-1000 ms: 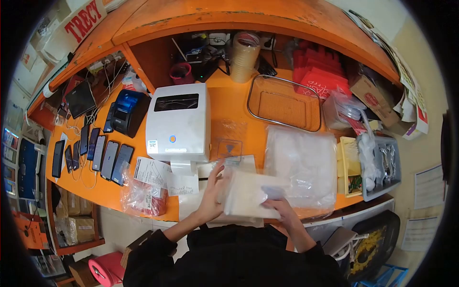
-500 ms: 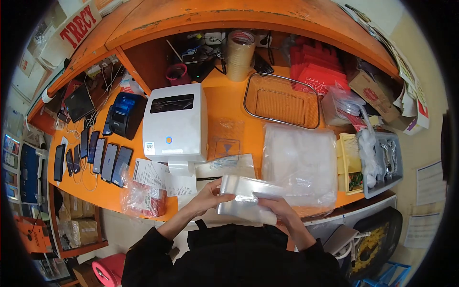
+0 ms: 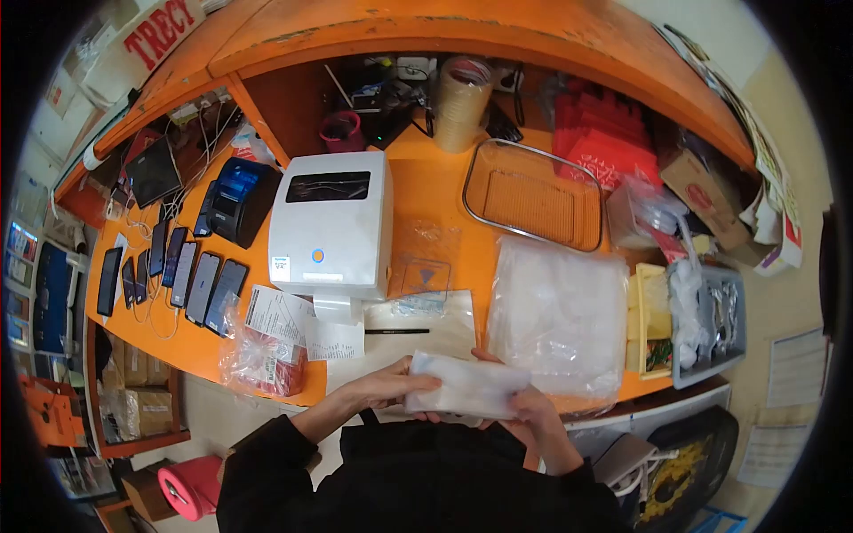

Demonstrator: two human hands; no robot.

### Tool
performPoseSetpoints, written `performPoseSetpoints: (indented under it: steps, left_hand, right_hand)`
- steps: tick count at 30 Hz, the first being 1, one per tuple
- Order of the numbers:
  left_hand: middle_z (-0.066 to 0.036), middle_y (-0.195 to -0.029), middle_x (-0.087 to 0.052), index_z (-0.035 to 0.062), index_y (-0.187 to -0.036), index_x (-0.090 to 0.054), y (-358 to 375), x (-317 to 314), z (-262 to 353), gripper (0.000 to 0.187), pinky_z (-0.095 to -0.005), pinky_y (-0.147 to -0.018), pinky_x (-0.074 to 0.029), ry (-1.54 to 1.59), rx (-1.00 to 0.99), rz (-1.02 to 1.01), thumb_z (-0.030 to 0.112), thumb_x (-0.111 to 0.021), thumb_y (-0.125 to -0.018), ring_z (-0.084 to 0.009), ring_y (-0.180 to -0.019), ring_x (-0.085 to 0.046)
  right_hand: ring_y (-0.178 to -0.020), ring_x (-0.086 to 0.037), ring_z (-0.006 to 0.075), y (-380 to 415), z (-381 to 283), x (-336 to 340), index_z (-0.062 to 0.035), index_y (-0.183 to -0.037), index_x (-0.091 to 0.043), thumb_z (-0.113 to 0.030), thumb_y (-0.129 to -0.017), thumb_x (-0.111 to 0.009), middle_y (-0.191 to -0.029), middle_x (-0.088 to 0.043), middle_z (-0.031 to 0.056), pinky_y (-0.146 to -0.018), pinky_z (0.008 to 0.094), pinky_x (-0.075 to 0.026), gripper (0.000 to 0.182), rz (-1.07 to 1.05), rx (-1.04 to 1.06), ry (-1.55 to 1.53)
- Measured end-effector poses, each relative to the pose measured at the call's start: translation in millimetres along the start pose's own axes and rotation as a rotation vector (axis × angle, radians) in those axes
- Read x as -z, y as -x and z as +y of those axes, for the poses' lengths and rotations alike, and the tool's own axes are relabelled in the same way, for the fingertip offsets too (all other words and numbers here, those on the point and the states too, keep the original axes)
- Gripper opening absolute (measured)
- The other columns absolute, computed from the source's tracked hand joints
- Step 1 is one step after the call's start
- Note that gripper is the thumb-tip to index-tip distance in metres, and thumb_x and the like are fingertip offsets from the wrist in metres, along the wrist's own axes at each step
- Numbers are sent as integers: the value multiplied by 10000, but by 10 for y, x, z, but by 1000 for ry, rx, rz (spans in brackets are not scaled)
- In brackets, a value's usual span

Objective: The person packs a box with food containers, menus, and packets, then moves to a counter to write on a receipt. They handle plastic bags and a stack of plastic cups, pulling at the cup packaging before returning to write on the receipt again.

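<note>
Quick note on the change: your milky plastic packet [image 3: 466, 384] has come round into a low, wide strip, lying crosswise between your hands, and the black pen [image 3: 397, 331] at 11 o'clock shows in full. Reads as a shift in how you hold the packet; it's in your grip, at the near edge of the worktop [image 3: 426, 191], not put down.

Left hand [image 3: 386, 388]: partly closed on the packet's 9 o'clock end, thumb flat on top, fingers curled underneath. Right hand [image 3: 538, 413]: partly closed round the 3 o'clock end, palm side turned in; exact finger placement blurred, can't tell. One fingertip shows past the far edge at 12 o'clock, can't tell whose. Both hands grip the same packet, neither is spread open. Contents of the packet: can't tell.

Around it: stack of clear plastic bags [image 3: 560, 311] at 1 to 2 o'clock, nearest your right hand. Printed slip [image 3: 336, 342] at 10, just below the white printer [image 3: 329, 226] at 10 to 11. Plastic-wrapped red pack [image 3: 283, 366] at 9 to 10, well apart. Wire basket [image 3: 533, 202] near 12 to 1, beyond the bags.
</note>
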State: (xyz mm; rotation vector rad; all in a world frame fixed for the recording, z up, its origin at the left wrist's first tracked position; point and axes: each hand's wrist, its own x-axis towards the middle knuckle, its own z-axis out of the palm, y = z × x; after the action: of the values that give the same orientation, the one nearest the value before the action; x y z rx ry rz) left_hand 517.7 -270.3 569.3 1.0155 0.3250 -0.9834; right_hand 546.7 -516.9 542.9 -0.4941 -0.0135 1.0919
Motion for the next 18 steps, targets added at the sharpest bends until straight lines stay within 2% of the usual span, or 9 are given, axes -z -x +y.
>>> performPoseSetpoints:
  steps: [1, 2, 3, 6, 9, 12, 14, 16, 18]
  left_hand:
    - [-165, -991, -586, -32, -1200, -408, -11, -39, 49, 437, -290, -592, -555, -46, -39, -71, 217, -539, -866, -242, -721, -651]
    - [-165, -984, -592, -26, -1209, -413, -29, -72, 91, 439, -288, -587, -554, -95, -75, -141, 229, -528, -871, -237, -723, -653]
    - [-165, -984, -592, -26, -1209, -413, -82, -80, 124, 439, -288, -587, -554, -90, -94, -137, 229, -528, -871, -237, -723, -653]
    - [-140, -954, -607, -13, -1209, -439, -250, -171, 283, 455, -278, -584, -545, -153, -157, -285, 290, -516, -879, -229, -737, -653]
    - [-99, -951, -597, -11, -1231, -425, -510, -243, 480, 516, -225, -562, -507, -154, -122, -440, 311, -563, -852, -142, -729, -619]
    - [-61, -1106, -492, 62, -1337, -297, -924, 82, 678, 742, -268, -765, -444, -299, -325, -485, 443, -621, -789, -132, -921, -500]
    - [-147, -1225, -441, 148, -1367, -269, -1362, 293, 734, 754, -450, -954, -355, -685, -770, 226, 377, -658, -763, -255, -1118, -448]
    - [-195, -1255, -407, 78, -1338, -328, -1574, 405, 855, 723, -498, -1018, -237, -1143, -620, 1160, 329, -659, -746, -323, -1196, -363]
    - [-208, -1211, -445, 41, -1275, -409, -1850, 716, 876, 630, -507, -1032, -203, -1349, -807, 1444, 285, -645, -745, -354, -1180, -379]
  right_hand:
    - [-1113, -476, 253, 26, -12, -45, -2, -1315, -339, -84, -683, -677, -1201, -491, 150, -776, 524, -496, 721, 154, 69, 361]
    - [-944, -581, 223, 55, 19, -71, 29, -1295, -350, -66, -715, -661, -1125, -537, 166, -619, 404, -567, 665, 333, 139, 432]
    - [-944, -581, 223, 74, 6, 4, 29, -1295, -350, -66, -715, -661, -1125, -537, 166, -619, 404, -567, 665, 325, 133, 449]
    - [-399, -555, 194, 81, -146, 47, 26, -1184, -459, 88, -744, -562, -894, -577, 180, -294, 230, -467, 456, 590, 39, 366]
    - [-467, -580, 237, 273, -114, 561, 45, -1066, -520, -12, -808, -541, -862, -572, 174, -312, 247, -481, 265, 421, 328, -67]
    - [-600, -603, 297, 349, -198, 686, 72, -992, -530, -118, -868, -484, -857, -568, 185, -366, 249, -508, 232, 304, 638, -224]
    - [-674, -589, 295, 450, -273, 830, 21, -1029, -523, -163, -874, -476, -896, -574, 182, -425, 280, -533, 245, 227, 661, -376]
    - [-785, -532, 301, 568, -313, 994, -61, -1075, -521, -209, -878, -467, -927, -574, 175, -510, 324, -558, 252, 183, 697, -502]
    - [-781, -535, 301, 644, -270, 1066, -72, -1076, -526, -207, -875, -472, -914, -573, 174, -496, 316, -553, 248, 150, 687, -531]
